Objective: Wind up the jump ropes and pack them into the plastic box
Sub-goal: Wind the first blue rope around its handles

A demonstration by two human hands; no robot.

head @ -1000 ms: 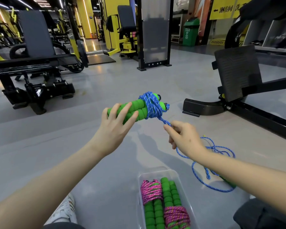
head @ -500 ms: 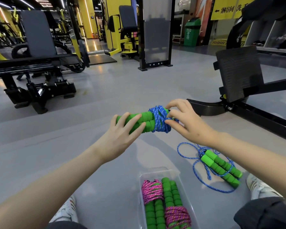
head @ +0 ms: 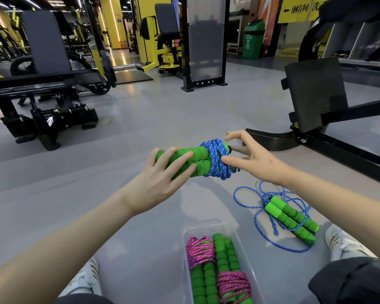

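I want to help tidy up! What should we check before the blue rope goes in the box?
1. Tight coil on the wound blue rope: ok.
2. Its loose end tucked in: cannot tell.
3. Firm hold by the left hand on the green handles: ok.
4. Free right hand, open beside the coil: ok.
5. Room in the plastic box beside the two pink ropes: cannot tell.
6. Winding of the other blue rope: not ok, it lies loose.
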